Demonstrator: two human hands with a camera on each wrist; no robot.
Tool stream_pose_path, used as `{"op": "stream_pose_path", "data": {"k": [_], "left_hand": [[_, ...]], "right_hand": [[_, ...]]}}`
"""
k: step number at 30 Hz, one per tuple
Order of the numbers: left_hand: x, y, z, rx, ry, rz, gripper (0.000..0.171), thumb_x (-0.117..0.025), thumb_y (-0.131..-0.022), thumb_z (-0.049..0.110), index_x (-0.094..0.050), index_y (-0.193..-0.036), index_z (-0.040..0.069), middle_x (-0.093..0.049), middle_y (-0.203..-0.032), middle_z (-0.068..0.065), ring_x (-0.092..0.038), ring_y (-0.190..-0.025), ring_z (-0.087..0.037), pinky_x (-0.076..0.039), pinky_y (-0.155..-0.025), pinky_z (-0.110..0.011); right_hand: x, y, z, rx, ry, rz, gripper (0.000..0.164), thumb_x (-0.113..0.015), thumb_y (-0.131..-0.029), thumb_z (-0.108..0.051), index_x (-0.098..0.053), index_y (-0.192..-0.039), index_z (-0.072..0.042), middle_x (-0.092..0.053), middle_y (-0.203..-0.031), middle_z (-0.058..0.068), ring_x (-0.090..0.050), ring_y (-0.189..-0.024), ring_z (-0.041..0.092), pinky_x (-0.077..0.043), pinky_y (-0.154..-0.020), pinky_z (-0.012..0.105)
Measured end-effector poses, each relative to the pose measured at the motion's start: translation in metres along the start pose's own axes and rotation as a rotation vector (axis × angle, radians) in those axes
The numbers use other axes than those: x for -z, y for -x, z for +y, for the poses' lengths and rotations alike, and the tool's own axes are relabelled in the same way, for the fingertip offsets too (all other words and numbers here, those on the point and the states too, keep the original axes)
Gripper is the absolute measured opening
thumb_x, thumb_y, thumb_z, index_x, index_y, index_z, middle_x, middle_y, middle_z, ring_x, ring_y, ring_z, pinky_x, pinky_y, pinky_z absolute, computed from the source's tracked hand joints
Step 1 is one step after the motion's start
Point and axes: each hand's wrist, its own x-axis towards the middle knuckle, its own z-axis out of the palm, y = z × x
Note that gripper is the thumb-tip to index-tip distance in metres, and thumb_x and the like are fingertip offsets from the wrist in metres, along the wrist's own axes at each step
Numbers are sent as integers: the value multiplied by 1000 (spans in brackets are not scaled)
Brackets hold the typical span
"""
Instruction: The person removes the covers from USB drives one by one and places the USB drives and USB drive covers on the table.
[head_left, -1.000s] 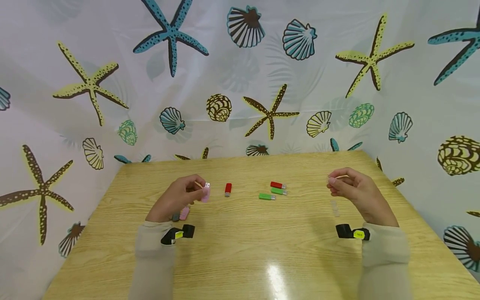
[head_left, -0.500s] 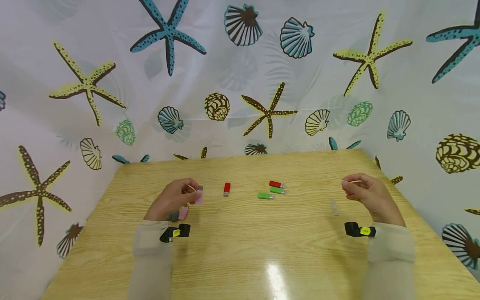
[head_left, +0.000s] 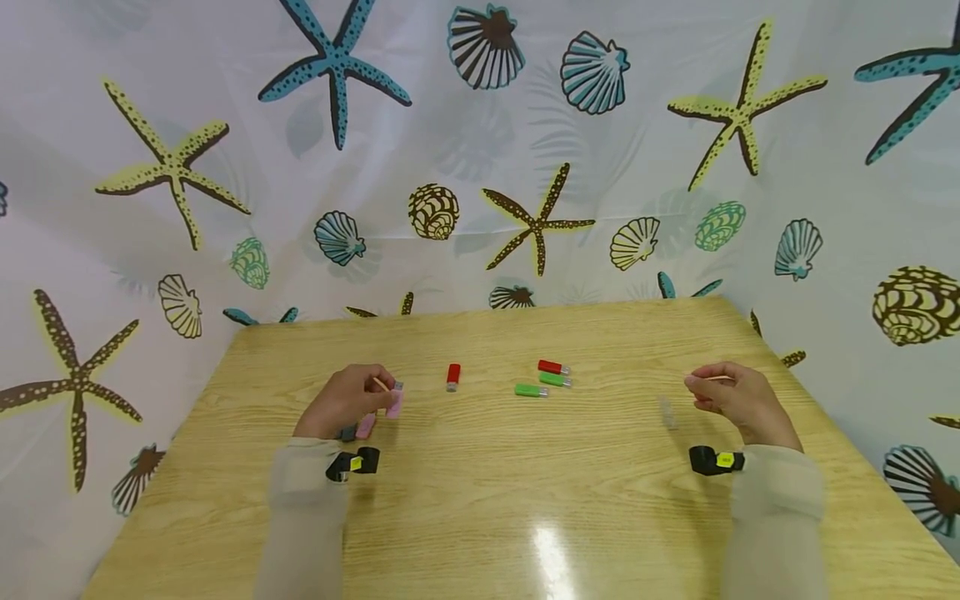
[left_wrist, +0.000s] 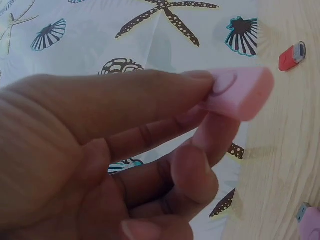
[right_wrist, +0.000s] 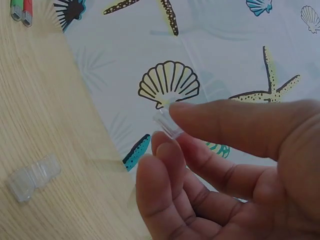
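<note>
My left hand (head_left: pixel 351 402) pinches a pink USB flash drive (left_wrist: pixel 245 92) between thumb and fingertips, a little above the table on the left. Its metal plug (head_left: pixel 398 386) points up and away in the head view. Beneath that hand lie a second pink flash drive (head_left: pixel 365 427) and dark grey ones (head_left: pixel 348 433), partly covered. On the right side, my right hand (head_left: pixel 741 400) holds a small clear plastic cap (right_wrist: pixel 167 125) between thumb and fingers. More clear caps (right_wrist: pixel 35 177) rest on the table just left of it, lined up in a short row.
One red flash drive (head_left: pixel 453 377) lies alone toward the middle of the wooden table (head_left: pixel 487 483). Further right are another red drive (head_left: pixel 551 367) and two green ones, a nearer one (head_left: pixel 528 390) and a farther one (head_left: pixel 553 380). Patterned cloth (head_left: pixel 450 150) hangs behind the table.
My left hand has shifted left and slightly toward me with the pink flash drive. The right hand has moved right and a little nearer, still holding the cap. The drives on the table stay put.
</note>
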Motion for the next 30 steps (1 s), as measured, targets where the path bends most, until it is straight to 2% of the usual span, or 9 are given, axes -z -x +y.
{"op": "stream_pose_path", "data": {"k": [4,8,14,19,25,30], "left_hand": [[-1,-1,-1,30,-15,-4,17,-65,-92,21,-65,-102,8,-65,-91,-8,-61,-85,-27,-48,-70,-36],[-2,-3,-4,67,-17,-19,18,-65,-91,19,-64,-104,6,-65,-91,-9,-62,-82,-29,-48,-67,-35],[-5,-4,-9,112,-15,-35,19,-65,-90,16,-64,-106,5,-65,-88,-11,-62,-66,-29,-50,-62,-35],[-7,-3,-13,153,26,-55,19,-62,-91,12,-63,-108,3,-65,-79,-17,-54,-46,-20,-51,-56,-38],[-8,-4,-15,154,31,-79,16,-60,-92,8,-62,-107,1,-65,-73,-18,-52,-46,-18,-46,-49,-33],[-9,-5,-16,153,10,-84,14,-60,-92,8,-63,-105,2,-65,-72,-17,-50,-46,-16,-45,-49,-31]], "right_hand": [[0,-1,2,-26,-14,-4,44,-62,-94,-30,-52,-119,4,-60,-94,-9,-65,-78,1,-55,-73,20],[1,-3,4,-49,28,-4,45,-61,-95,-32,-52,-121,5,-60,-96,-9,-65,-78,0,-55,-75,22],[0,-6,9,-81,102,2,50,-60,-94,-36,-54,-122,5,-58,-98,-5,-62,-78,3,-55,-76,26],[0,-8,13,-99,128,-8,48,-59,-95,-36,-55,-121,4,-59,-98,-3,-62,-79,7,-55,-78,29],[-2,-9,15,-116,123,-12,47,-59,-95,-34,-54,-121,5,-61,-102,0,-62,-81,11,-55,-78,30],[-1,-11,20,-124,159,-17,46,-58,-97,-32,-55,-121,7,-63,-95,3,-63,-79,13,-55,-75,31]]}}
